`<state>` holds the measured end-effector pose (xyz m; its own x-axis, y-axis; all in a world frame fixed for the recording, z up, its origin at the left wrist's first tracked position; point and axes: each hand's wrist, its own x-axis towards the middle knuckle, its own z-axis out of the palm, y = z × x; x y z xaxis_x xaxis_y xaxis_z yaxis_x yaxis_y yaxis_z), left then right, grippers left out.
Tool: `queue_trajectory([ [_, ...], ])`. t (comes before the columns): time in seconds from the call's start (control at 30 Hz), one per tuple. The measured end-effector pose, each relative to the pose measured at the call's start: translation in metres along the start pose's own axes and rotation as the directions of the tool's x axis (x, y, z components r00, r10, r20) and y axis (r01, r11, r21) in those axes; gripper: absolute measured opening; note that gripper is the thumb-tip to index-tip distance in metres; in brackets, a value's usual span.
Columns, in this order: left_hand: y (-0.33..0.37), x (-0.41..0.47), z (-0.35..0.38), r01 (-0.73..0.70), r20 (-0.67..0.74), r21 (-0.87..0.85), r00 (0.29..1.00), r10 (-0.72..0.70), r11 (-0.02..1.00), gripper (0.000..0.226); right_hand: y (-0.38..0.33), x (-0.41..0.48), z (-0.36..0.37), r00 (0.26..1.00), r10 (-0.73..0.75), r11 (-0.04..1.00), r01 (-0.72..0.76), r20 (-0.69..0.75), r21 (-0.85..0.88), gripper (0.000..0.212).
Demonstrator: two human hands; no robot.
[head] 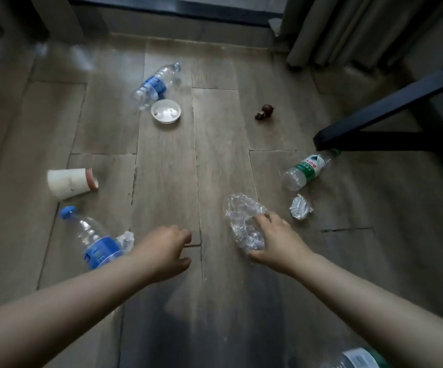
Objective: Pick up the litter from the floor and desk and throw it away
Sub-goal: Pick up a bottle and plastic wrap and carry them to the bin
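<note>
We've barely begun, we'd say — our right hand (pixel 276 243) grips the crushed bottle (pixel 243 221), our left hand (pixel 167 251) is loose and empty; around that bottle, paper cup (pixel 69 181), bowl (pixel 166 111) and paper wad (pixel 300 207) await.

Both forearms are bare and smooth, the left arm (pixel 69 301) at 8 o'clock and the right arm (pixel 374 296) at 4 o'clock, uncovered from the picture's edge to the wrist. The left hand (pixel 166 252) and right hand (pixel 277 244) are bare as well, gloveless, their nails too blurred to make out.
</note>
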<state>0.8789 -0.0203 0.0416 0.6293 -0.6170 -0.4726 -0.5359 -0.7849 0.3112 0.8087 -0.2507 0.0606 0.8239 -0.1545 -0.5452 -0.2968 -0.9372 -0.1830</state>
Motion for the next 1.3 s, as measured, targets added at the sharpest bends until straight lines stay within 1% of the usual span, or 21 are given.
queue_trajectory([
  [0.1, -0.005, 0.032, 0.023, -0.081, -0.047, 0.022, 0.995, 0.082, 0.996, 0.041, 0.024, 0.026, 0.028, 0.999, -0.022, 0.998, 0.020, -0.032, -0.061, 0.084],
  [0.2, 0.000, 0.043, 0.035, -0.139, -0.036, 0.089, 0.989, 0.143, 0.986, 0.041, 0.045, 0.039, 0.035, 0.998, 0.007, 0.998, -0.011, -0.069, -0.062, 0.094],
  [0.33, 0.020, 0.044, 0.031, -0.127, -0.025, 0.110, 0.991, 0.131, 0.986, 0.043, 0.061, 0.039, 0.026, 0.983, 0.099, 0.994, -0.090, -0.157, 0.061, 0.100],
  [0.4, 0.031, 0.049, 0.028, -0.135, -0.037, 0.133, 0.989, 0.142, 0.982, 0.046, 0.072, 0.043, 0.023, 0.972, 0.157, 0.981, -0.134, -0.173, 0.137, 0.108],
  [0.53, 0.039, 0.066, 0.026, -0.135, -0.062, 0.165, 0.987, 0.147, 0.977, 0.047, 0.096, 0.058, 0.025, 0.959, 0.240, 0.948, -0.197, -0.152, 0.251, 0.133],
  [0.6, 0.037, 0.070, 0.026, -0.123, -0.071, 0.175, 0.988, 0.137, 0.977, 0.046, 0.105, 0.064, 0.027, 0.954, 0.273, 0.929, -0.228, -0.121, 0.292, 0.141],
  [0.77, 0.032, 0.065, 0.029, -0.101, -0.064, 0.186, 0.991, 0.114, 0.977, 0.045, 0.124, 0.072, 0.030, 0.953, 0.289, 0.910, -0.246, -0.086, 0.334, 0.144],
  [0.9, 0.025, 0.067, 0.032, -0.107, -0.054, 0.201, 0.991, 0.121, 0.974, 0.044, 0.140, 0.080, 0.026, 0.943, 0.330, 0.883, -0.290, -0.049, 0.369, 0.146],
  [1.0, 0.023, 0.069, 0.033, -0.098, -0.046, 0.204, 0.993, 0.110, 0.974, 0.043, 0.142, 0.084, 0.028, 0.958, 0.286, 0.871, -0.265, 0.013, 0.413, 0.151],
  [1.1, 0.021, 0.069, 0.034, -0.093, -0.040, 0.201, 0.994, 0.103, 0.975, 0.042, 0.131, 0.089, 0.040, 0.985, 0.172, 0.893, -0.160, 0.009, 0.421, 0.140],
  [1.2, 0.017, 0.070, 0.036, -0.087, -0.034, 0.203, 0.995, 0.096, 0.975, 0.042, 0.115, 0.091, 0.051, 0.997, 0.067, 0.933, -0.054, -0.024, 0.355, 0.132],
  [1.3, 0.012, 0.069, 0.036, -0.078, -0.029, 0.207, 0.996, 0.086, 0.975, 0.042, 0.099, 0.089, 0.059, 0.995, -0.025, 0.963, 0.049, -0.093, 0.265, 0.134],
])
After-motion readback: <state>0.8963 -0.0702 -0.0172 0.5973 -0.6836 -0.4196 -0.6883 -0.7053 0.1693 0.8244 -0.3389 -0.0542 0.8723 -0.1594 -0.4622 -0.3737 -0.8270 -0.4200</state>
